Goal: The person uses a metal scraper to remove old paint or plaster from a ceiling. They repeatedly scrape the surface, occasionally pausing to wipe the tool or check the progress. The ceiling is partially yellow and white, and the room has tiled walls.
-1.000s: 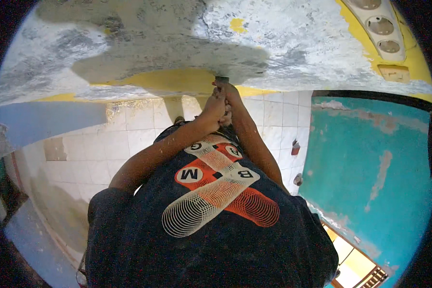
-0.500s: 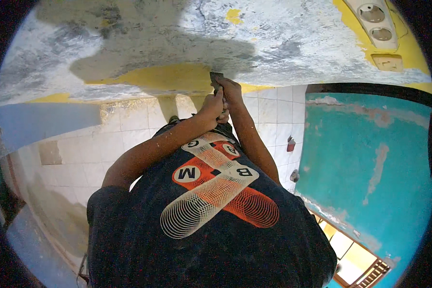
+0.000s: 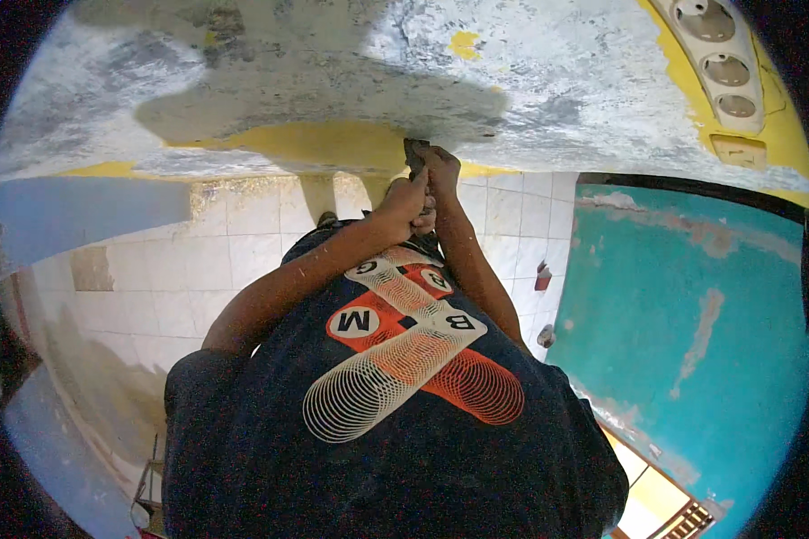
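Both hands are closed around one scraper (image 3: 414,155), whose flat dark blade meets the wall (image 3: 548,99) at the right end of a strip of yellow paint (image 3: 324,144). My right hand (image 3: 441,171) sits nearer the blade. Just below and to its left, my left hand (image 3: 406,205) wraps the handle, which the fingers mostly hide. Around the yellow strip the wall is rough, grey and white, with shadow over part of it.
Electrical sockets (image 3: 726,68) and a cream wall plate (image 3: 739,150) are at the upper right. A patchy teal wall (image 3: 656,287) stands on the right, a blue one (image 3: 85,225) on the left. White tiles (image 3: 252,260) cover the floor; small objects (image 3: 544,276) lie on it.
The view has shifted slightly, bringing more of the sockets into sight. The hands and scraper appear a little farther right, with the same two-handed grip.
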### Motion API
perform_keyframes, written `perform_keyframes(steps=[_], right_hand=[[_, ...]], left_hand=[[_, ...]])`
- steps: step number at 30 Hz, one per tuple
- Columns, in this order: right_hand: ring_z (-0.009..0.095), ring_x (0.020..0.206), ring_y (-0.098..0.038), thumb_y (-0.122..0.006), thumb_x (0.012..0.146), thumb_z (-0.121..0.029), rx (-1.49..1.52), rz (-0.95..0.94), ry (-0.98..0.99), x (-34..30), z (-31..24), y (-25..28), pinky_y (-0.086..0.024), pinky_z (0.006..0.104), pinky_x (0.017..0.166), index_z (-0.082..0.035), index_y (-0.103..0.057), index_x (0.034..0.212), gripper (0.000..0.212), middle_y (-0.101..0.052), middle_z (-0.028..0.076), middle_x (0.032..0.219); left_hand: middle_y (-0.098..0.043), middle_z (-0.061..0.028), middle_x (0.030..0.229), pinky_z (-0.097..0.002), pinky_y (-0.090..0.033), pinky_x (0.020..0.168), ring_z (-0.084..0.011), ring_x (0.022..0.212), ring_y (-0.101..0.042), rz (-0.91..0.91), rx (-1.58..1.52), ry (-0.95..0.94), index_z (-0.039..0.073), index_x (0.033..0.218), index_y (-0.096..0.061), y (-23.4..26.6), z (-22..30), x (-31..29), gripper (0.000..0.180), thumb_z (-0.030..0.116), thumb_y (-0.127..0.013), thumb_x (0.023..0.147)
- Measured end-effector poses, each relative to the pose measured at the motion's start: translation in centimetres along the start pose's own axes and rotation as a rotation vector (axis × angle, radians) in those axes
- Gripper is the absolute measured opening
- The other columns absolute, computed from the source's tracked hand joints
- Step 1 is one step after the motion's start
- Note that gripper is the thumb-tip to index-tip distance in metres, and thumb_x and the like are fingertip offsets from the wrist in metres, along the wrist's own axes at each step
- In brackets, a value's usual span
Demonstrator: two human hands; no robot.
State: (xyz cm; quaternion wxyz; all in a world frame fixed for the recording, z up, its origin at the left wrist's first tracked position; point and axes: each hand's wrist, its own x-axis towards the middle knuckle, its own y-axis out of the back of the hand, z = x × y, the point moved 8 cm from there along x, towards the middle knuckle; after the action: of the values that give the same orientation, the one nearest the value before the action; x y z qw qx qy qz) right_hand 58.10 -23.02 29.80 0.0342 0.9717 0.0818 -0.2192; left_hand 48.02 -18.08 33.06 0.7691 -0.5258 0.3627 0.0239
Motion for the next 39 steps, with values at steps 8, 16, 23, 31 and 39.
perform_keyframes(steps=[8,16,23,31,39], right_hand=[[0.011,0.055,-0.049,-0.065,0.075,-0.018,-0.048,0.092,-0.109,0.9,1.6,-1.0,-0.041,0.0275,0.051,-0.002,-0.057,0.066,0.020,-0.054,0.003,0.060],[0.011,0.056,-0.048,-0.061,0.078,-0.010,0.205,0.049,-0.042,-0.6,-1.1,-1.4,-0.039,0.0277,0.050,-0.003,-0.056,0.067,0.013,-0.054,0.002,0.064],[0.012,0.057,-0.048,-0.059,0.079,-0.011,0.250,0.000,-0.086,-0.6,-0.6,-1.5,-0.040,0.0282,0.051,-0.004,-0.058,0.072,0.010,-0.055,0.003,0.067],[0.015,0.063,-0.054,-0.060,0.078,-0.007,0.207,-0.104,0.117,0.1,0.8,-0.3,-0.045,0.0278,0.057,0.002,-0.061,0.084,0.011,-0.059,0.006,0.074],[0.015,0.058,-0.052,-0.063,0.076,-0.007,0.266,0.036,-0.001,0.1,2.7,0.6,-0.044,0.0290,0.052,0.002,-0.062,0.078,0.010,-0.059,0.005,0.070]], left_hand=[[-0.037,0.0008,0.058,-0.0289,-0.024,0.035,-0.0123,0.035,-0.029,0.169,-0.027,0.013,0.013,0.084,-0.041,2.6,1.5,2.1,0.035,0.045,-0.047,0.096],[-0.038,0.0008,0.059,-0.0272,-0.023,0.035,-0.0114,0.037,-0.031,-0.011,0.067,0.013,0.012,0.087,-0.042,1.7,0.9,0.9,0.032,0.042,-0.045,0.097],[-0.040,0.0009,0.059,-0.0243,-0.024,0.034,-0.0102,0.038,-0.033,0.037,0.196,0.010,0.011,0.086,-0.043,0.3,2.3,-0.5,0.034,0.043,-0.047,0.096],[-0.039,0.0009,0.058,-0.0279,-0.024,0.030,-0.0116,0.034,-0.032,0.153,0.317,-0.019,0.012,0.084,-0.042,1.0,0.9,0.0,0.031,0.040,-0.046,0.097],[-0.039,0.0002,0.057,-0.0282,-0.027,0.032,-0.0130,0.036,-0.036,0.160,0.265,-0.030,0.011,0.083,-0.042,1.4,0.2,0.4,0.031,0.038,-0.047,0.097]])
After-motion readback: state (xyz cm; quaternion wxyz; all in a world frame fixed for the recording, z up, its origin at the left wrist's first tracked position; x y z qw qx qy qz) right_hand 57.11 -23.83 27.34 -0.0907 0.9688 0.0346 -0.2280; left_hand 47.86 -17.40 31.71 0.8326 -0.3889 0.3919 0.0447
